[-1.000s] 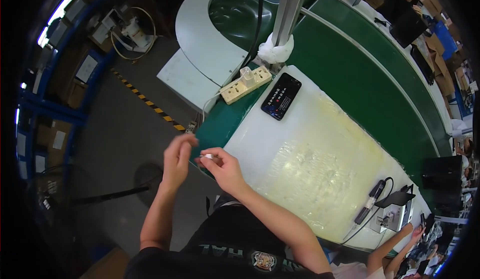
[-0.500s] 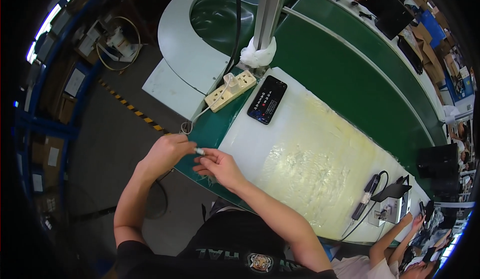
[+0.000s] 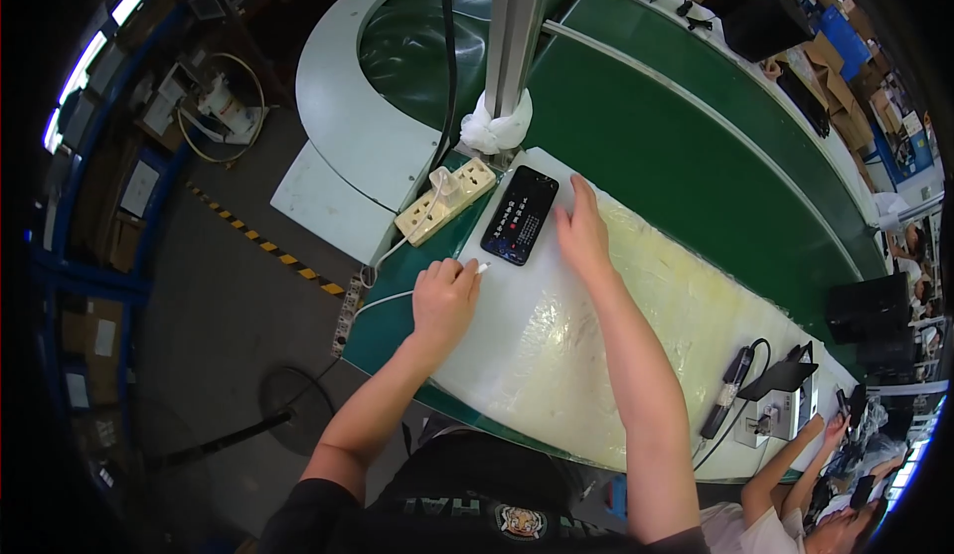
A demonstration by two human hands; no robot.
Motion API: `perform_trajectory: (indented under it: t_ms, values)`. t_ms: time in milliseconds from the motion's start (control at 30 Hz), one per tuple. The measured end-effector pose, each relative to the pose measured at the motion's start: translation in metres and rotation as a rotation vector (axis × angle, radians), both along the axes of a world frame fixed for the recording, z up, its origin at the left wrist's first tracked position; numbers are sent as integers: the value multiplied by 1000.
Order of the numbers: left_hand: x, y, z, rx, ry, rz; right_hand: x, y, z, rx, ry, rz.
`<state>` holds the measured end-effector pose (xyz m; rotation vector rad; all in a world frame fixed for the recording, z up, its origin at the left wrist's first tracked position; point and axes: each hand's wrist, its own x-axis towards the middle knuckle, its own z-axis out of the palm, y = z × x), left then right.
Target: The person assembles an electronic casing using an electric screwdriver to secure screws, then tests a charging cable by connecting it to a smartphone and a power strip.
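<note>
A black smartphone (image 3: 520,214) lies screen up and lit on the white padded mat (image 3: 497,335). Just below its near end, my left hand (image 3: 443,301) pinches the white plug of a charging cable (image 3: 386,302). The plug tip points toward the phone, with a small gap between them. From that hand the cable runs left over the table edge and up toward a white charger (image 3: 444,186) in a cream power strip (image 3: 475,178). My right hand (image 3: 584,234) is beside the phone's right side, thumb and fingers apart, holding nothing.
A metal post (image 3: 512,57) wrapped in white rises behind the power strip. The green conveyor (image 3: 676,157) curves past the mat. At right on the mat are a black-handled tool (image 3: 728,395) and a boxy device (image 3: 780,410). Co-workers sit at the far and right sides.
Both hands have moved from the table's left edge up to the phone. The left hand has carried the cable plug there; the right has come off it and opened.
</note>
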<state>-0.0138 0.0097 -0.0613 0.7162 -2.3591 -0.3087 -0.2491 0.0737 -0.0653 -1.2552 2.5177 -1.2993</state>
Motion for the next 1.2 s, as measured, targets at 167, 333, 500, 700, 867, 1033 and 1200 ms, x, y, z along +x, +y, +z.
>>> perform_trajectory:
  t_ms: [167,333,500,700,867,1033,1200]
  values:
    - [-1,11,-9,-32,-73,47,9,-23,24,321,57,180]
    - [-9,13,-4,0,-52,66,1,-12,8,221,9,131]
    - [-10,12,-3,51,-4,103,5,-5,-1,94,-86,68]
    - [-10,8,-5,48,14,156,7,-2,-5,45,-67,39]
    - [-11,7,0,-15,-83,157,9,0,0,46,-109,38]
    - [-10,4,3,-34,-176,129,6,1,-4,25,-130,45]
    - [-10,4,1,-44,-214,128,6,2,-5,9,-151,53]
